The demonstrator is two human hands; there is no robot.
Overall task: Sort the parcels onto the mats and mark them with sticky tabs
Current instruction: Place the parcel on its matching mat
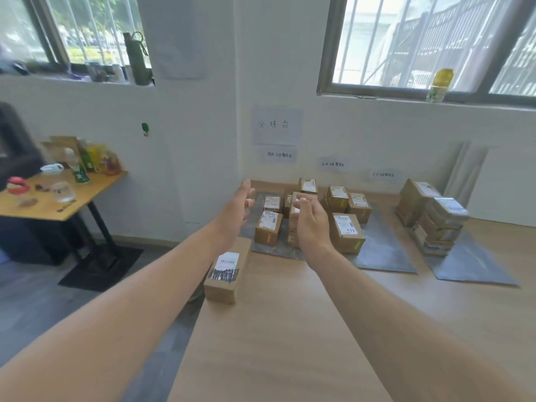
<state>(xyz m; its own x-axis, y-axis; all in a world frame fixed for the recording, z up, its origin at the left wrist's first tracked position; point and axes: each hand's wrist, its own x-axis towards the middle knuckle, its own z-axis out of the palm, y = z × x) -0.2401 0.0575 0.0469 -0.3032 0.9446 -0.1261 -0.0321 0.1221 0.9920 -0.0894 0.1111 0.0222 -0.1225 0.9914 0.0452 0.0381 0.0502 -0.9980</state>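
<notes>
Three grey mats lie at the back of the wooden table: left mat (272, 251), middle mat (383, 250), right mat (470, 265). Brown parcels stand on each, such as one with an orange tab (268, 227), one with a yellow-green tab (346, 232) and a stack (443, 224). A loose parcel (227, 274) lies off the mats by the table's left edge. My left hand (237, 210) hovers open over the left mat. My right hand (310, 220) has curled fingers in front of an upright parcel (292, 227); whether it grips that parcel is hidden.
Paper labels (278, 154) hang on the wall above the mats. A side table (72, 206) with bottles and a glass stands to the left across a floor gap. A yellow bottle (439, 85) sits on the windowsill. Bare wood fills the near table.
</notes>
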